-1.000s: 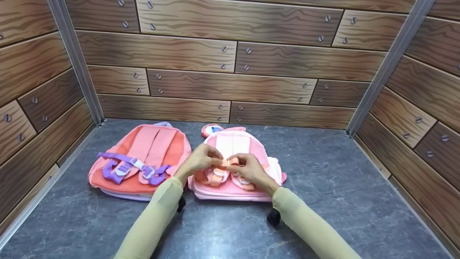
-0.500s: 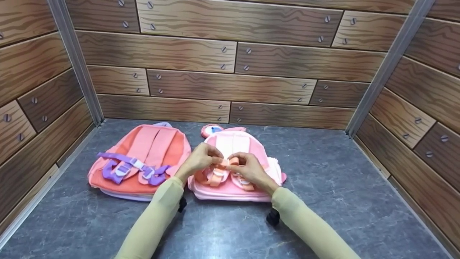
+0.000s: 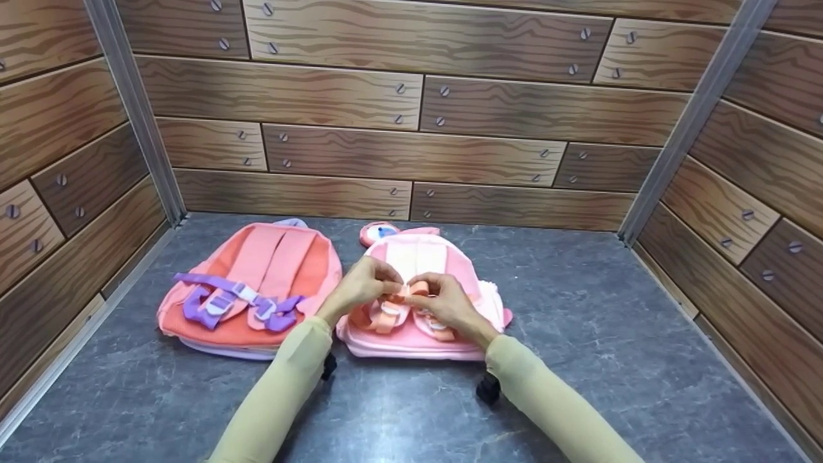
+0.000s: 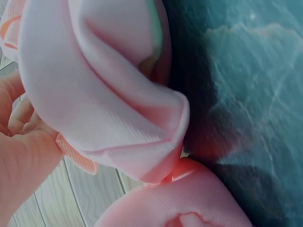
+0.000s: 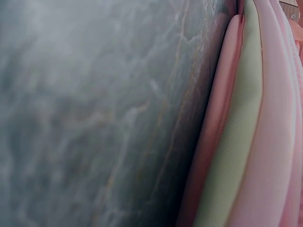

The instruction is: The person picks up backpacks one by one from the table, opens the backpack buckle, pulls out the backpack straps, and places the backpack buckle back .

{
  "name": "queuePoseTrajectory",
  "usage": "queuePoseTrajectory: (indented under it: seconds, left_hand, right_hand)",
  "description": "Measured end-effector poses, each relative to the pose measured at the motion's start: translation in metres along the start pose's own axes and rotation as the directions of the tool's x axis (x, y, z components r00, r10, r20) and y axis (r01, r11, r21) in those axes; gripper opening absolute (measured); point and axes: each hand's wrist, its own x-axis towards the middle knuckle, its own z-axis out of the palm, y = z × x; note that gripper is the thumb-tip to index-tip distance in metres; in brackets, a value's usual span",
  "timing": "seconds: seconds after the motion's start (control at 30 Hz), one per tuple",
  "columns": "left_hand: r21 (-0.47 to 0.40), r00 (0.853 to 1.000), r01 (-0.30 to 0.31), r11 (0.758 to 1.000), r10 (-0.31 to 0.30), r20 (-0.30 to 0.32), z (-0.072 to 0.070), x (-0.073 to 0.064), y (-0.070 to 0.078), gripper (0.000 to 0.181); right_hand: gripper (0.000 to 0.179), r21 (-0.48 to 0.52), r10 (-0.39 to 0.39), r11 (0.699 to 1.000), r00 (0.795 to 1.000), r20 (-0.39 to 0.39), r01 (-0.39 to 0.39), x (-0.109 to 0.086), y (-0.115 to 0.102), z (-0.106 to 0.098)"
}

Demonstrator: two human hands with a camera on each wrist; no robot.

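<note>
A pink backpack (image 3: 418,347) lies with its strap side up on the dark table, its rounded top away from me. Over its middle, my left hand (image 3: 365,281) and right hand (image 3: 450,303) pinch an orange webbing strap (image 3: 419,288) from either side, fingertips close together. Fingers partly hide the joint between them, where something small and whitish shows. More orange webbing (image 3: 386,321) loops through pale adjusters below. In the left wrist view, the left hand (image 4: 23,156) is beside the backpack's folded pink cloth (image 4: 104,104). The right wrist view catches mostly the backpack's side (image 5: 274,123).
A coral backpack (image 3: 222,263) with purple straps (image 3: 212,280) joined by a white buckle (image 3: 245,292) lies close on the left. A plush piece with an eye (image 3: 379,233) sticks out behind the pink one. Wood-patterned walls (image 3: 411,103) enclose the table (image 3: 578,321).
The left hand and forearm have shifted slightly right, bringing the left fingertips nearer the right ones on the orange strap. The right hand and both backpacks look nearly still.
</note>
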Motion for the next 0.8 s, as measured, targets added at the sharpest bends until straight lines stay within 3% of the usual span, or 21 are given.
queuePoseTrajectory:
  seconds: [0.37,0.8]
  left_hand:
    - [-0.013,1.000,-0.002,1.000,0.002,0.008,0.0035,0.0012,-0.0007,0.008]
    - [-0.157,0.999,0.035,0.987,-0.031,0.028,0.0065,0.0000,-0.0051,0.009]
  right_hand:
    - [0.022,-0.041,-0.008,0.999,1.000,-0.012,0.007,0.0004,0.0008,-0.0017]
    - [0.019,-0.035,0.019,0.999,1.000,-0.011,-0.019,-0.0002,0.0005,-0.0011]
